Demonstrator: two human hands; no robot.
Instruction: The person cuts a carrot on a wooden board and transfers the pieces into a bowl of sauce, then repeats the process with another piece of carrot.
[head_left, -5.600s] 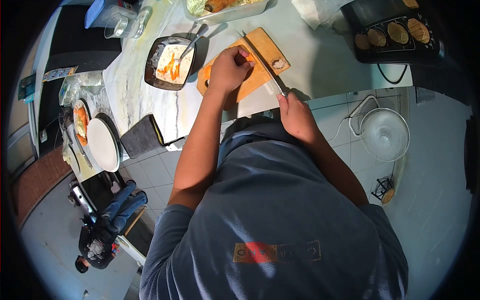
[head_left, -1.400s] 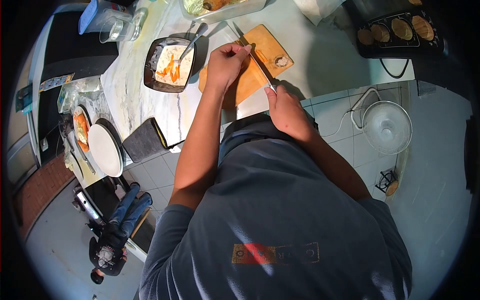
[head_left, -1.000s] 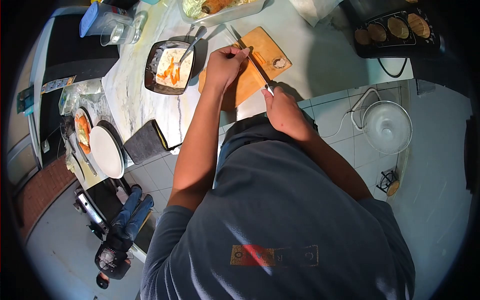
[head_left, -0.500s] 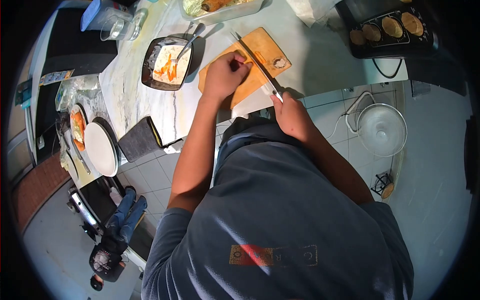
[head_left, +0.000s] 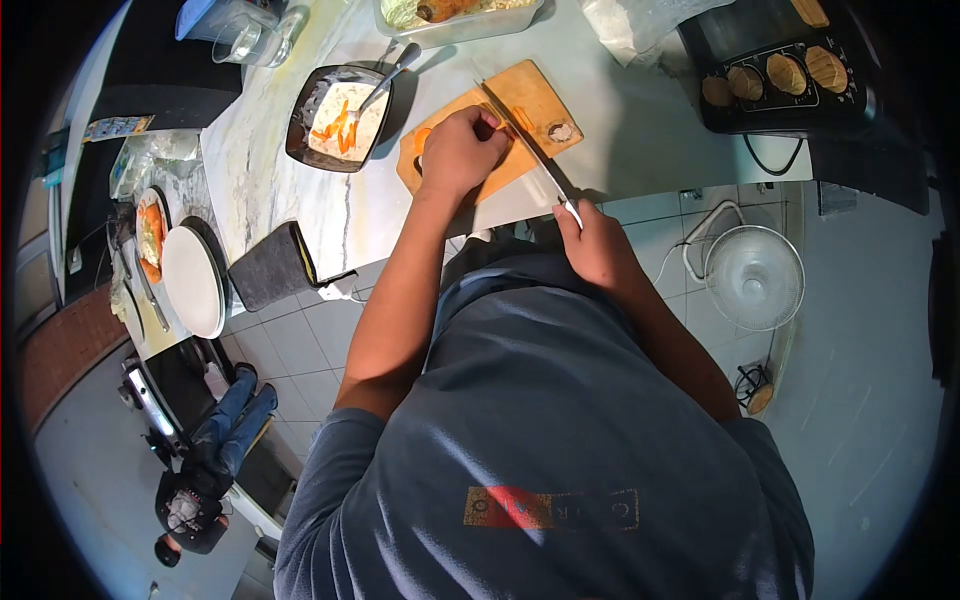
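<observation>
Near the front edge of the pale marbled worktop (head_left: pixel 330 195), the left hand (head_left: pixel 463 150) pinches an orange piece (head_left: pixel 506 136) with bent fingers over the smooth wooden board (head_left: pixel 545 95). The right hand (head_left: pixel 598 245) is closed around the handle of the long metal knife (head_left: pixel 532 142).

Left hand (head_left: pixel 464 152)'s covering part of the cutting board (head_left: pixel 545 90) at the counter (head_left: pixel 640 130)'s near edge, so the orange food (head_left: pixel 423 138) is only partly showing. Knife handle (head_left: pixel 571 212)'s mostly buried in the right hand (head_left: pixel 602 248). The counter's far edge is out of frame, and the clear tub (head_left: pixel 460 32) and plastic bag (head_left: pixel 635 28) up that way get cut off too. Lettering on the black appliance (head_left: pixel 785 117)'s way too tiny to read.
</observation>
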